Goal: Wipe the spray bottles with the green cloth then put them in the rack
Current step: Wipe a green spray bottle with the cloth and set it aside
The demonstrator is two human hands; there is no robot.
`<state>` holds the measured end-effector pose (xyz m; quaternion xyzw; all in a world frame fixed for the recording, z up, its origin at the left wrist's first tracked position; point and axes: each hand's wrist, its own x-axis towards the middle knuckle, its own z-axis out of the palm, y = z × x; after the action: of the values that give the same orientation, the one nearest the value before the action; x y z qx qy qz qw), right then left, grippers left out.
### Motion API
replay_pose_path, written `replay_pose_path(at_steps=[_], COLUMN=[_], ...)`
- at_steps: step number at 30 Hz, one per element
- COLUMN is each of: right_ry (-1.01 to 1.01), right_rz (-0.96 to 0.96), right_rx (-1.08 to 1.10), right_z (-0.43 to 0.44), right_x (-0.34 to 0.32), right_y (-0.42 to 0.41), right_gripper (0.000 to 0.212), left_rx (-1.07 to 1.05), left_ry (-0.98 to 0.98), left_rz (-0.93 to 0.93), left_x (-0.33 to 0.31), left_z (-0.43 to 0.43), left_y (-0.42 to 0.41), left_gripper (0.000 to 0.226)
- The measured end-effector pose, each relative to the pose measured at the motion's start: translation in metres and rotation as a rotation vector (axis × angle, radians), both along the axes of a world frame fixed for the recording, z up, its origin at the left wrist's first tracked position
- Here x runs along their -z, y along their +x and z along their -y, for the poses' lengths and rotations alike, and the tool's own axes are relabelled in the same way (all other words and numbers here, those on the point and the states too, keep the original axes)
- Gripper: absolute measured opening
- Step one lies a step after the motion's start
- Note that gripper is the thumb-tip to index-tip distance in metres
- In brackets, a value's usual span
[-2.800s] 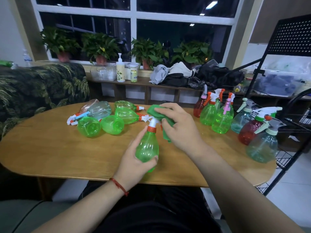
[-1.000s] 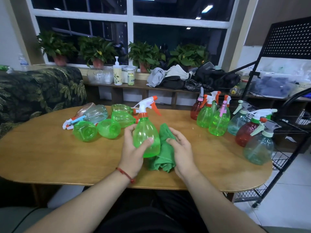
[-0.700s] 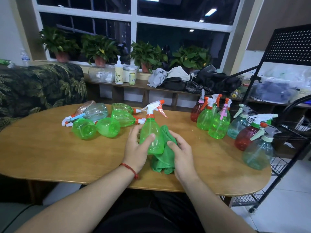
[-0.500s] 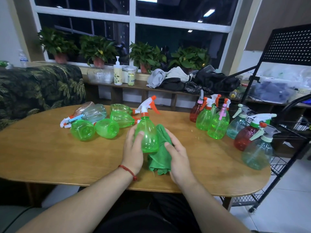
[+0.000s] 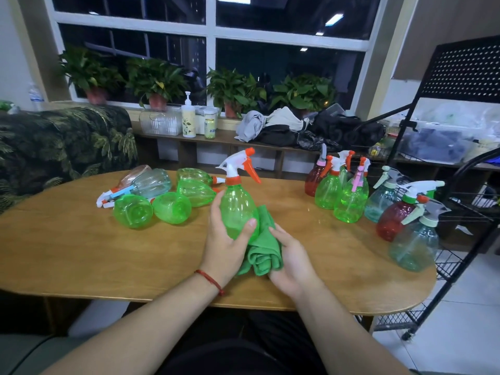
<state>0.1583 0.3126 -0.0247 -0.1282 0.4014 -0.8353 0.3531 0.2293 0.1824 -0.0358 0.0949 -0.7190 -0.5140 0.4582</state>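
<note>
Glinting translucent green spray bottle (image 5: 239, 212), white-orange trigger (image 5: 253, 171).

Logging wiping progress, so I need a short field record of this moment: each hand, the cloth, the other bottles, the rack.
left hand: grips the green spray bottle, upright
right hand: holds the green cloth against the bottle's side
lying bottles: clustered on the table, left part
standing bottles: grouped on its right part
rack: black, beside the table's right end

The bottle (image 5: 239, 209) I've got is glossy see-through green plastic, the cloth (image 5: 263, 254) is soft matt microfiber-looking stuff, table (image 5: 81, 247) is smooth wood-grain, rack (image 5: 460, 169) is black metal wire.
</note>
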Motion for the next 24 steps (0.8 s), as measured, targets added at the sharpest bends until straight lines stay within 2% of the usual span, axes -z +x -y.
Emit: replay_pose_path(at_steps=[4,7,11,16,18,21,24], right_ry=[-0.059,-0.083,-0.034,0.038,0.062,0.124,0.212], right_rz=[0.037,0.005,-0.195,-0.425,-0.469,-0.515,-0.602], right_rx=[0.050,0.145,0.301,0.339,0.391,0.460,0.525], right_z=[-0.006,-0.006,-0.003,0.003,0.001,0.001,0.003], right_x=[-0.002,0.001,0.002,0.008,0.010,0.010,0.014], right_y=[-0.010,-0.013,-0.009,-0.002,-0.004,-0.003,-0.003], right_gripper=[0.042,0.042,0.044,0.046,0.048,0.051,0.045], left_rx=[-0.002,0.059,0.172,0.277,0.273,0.193,0.196], left_ry=[-0.037,0.011,0.097,0.154,0.139,0.036,-0.001], left_rz=[0.004,-0.015,-0.045,0.009,0.075,0.143,0.093], left_x=[0.003,0.002,0.001,-0.002,0.000,0.001,0.004], left_z=[0.000,0.001,0.001,-0.002,0.001,0.003,0.001], left_y=[-0.004,0.000,0.008,0.008,0.005,0.002,0.002], left_gripper=[0.081,0.077,0.069,0.046,0.049,0.069,0.078])
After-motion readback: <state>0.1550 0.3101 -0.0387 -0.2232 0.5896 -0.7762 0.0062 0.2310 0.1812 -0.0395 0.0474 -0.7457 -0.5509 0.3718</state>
